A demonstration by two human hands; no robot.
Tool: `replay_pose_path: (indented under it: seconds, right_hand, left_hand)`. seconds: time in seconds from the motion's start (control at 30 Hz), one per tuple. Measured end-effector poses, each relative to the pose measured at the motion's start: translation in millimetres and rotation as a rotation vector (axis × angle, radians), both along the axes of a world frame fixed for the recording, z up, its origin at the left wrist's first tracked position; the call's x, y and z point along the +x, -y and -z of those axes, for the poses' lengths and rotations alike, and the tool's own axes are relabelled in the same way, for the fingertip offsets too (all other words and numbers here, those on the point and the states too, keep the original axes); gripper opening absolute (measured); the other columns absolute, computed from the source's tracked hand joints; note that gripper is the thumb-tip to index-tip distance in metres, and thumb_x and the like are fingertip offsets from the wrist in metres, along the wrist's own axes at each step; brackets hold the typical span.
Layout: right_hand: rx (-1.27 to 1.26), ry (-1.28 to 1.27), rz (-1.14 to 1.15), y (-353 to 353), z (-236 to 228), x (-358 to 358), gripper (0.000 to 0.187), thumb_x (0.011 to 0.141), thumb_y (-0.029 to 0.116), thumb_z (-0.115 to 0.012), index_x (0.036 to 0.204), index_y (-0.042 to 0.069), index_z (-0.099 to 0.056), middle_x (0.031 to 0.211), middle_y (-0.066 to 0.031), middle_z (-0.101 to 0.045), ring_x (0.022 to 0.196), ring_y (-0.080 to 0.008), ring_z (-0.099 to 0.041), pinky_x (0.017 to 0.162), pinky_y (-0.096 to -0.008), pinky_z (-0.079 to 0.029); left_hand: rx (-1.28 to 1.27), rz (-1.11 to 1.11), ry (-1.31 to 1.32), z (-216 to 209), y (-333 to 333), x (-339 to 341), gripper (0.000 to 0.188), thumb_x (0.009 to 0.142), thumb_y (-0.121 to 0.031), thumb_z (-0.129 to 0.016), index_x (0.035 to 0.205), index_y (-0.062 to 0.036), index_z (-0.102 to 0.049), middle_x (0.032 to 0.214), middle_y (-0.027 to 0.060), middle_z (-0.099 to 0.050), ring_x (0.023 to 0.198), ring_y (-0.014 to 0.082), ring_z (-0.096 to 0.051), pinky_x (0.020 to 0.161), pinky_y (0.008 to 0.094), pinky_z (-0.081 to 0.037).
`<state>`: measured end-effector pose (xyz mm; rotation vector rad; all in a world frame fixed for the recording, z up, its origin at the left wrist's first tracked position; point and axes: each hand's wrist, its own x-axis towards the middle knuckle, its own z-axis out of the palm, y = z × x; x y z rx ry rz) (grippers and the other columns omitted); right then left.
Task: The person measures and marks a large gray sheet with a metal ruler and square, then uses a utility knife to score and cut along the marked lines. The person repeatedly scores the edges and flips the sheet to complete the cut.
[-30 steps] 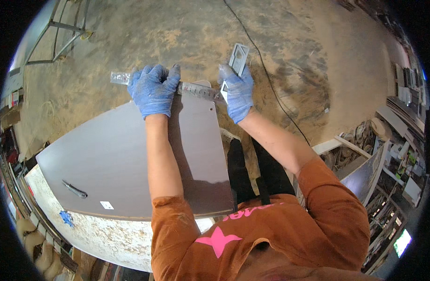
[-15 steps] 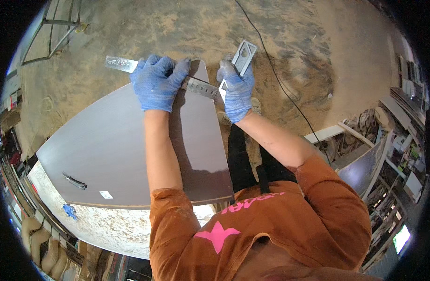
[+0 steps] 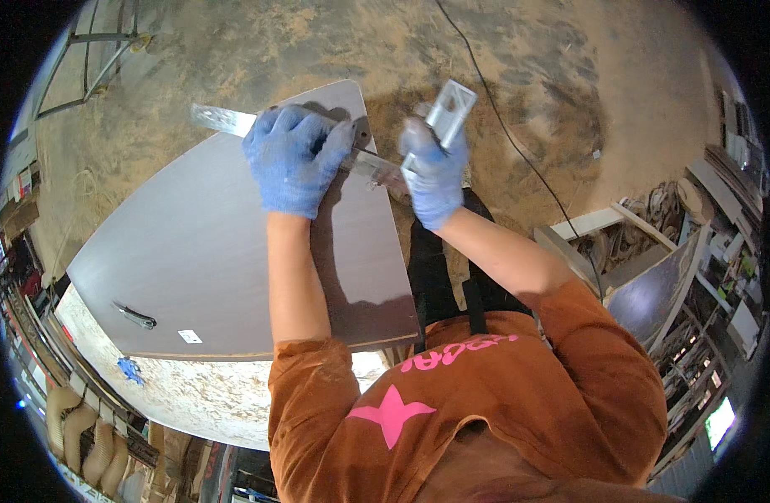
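Head view: we locate the metal square (image 3: 222, 119) at ten to one o'clock, crossing the grey panel (image 3: 201, 251). Left hand (image 3: 293, 163) fingers clamp its middle; right hand (image 3: 435, 172) fingers clamp its handle (image 3: 452, 115). We judge it light, stiff, smooth. Nearby: knife (image 3: 134, 315), eight o'clock; cable (image 3: 499, 115), one o'clock.

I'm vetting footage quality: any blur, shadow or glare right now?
Head view, blur: right hand and metal square's handle look smeared, perhaps by motion; head view, shadow: dark patch on grey panel beside left forearm; head view, glare: blade's left end shines.
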<state>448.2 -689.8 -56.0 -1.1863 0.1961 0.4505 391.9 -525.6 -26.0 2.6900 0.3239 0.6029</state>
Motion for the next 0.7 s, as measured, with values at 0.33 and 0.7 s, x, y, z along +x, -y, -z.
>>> replay_pose_path:
  seconds: [0.33, 0.7]
  right_hand:
    - [0.002, -0.111, 0.121, 15, 4, -37, 0.031, 0.083, 0.016, -0.070, 0.107, 0.008, -0.052, 0.084, -0.0005, -0.055, 0.070, -0.0096, -0.054, 0.061, -0.0256, -0.045]
    - [-0.048, -0.092, 0.112, 56, -2, -59, 0.030, 0.086, 0.016, -0.066, 0.111, 0.008, -0.050, 0.084, -0.0008, -0.051, 0.070, -0.0085, -0.051, 0.059, -0.0246, -0.045]
  left_hand:
    - [-0.125, 0.020, 0.031, 0, 17, -10, 0.032, 0.070, -0.032, -0.077, 0.054, -0.0114, -0.059, 0.057, 0.0036, -0.052, 0.056, 0.0236, -0.049, 0.055, 0.0371, -0.039]
    - [-0.142, 0.046, -0.008, 0, 34, -26, 0.031, 0.071, -0.037, -0.074, 0.056, -0.0131, -0.062, 0.058, 0.0035, -0.054, 0.057, 0.0244, -0.052, 0.055, 0.0370, -0.041]
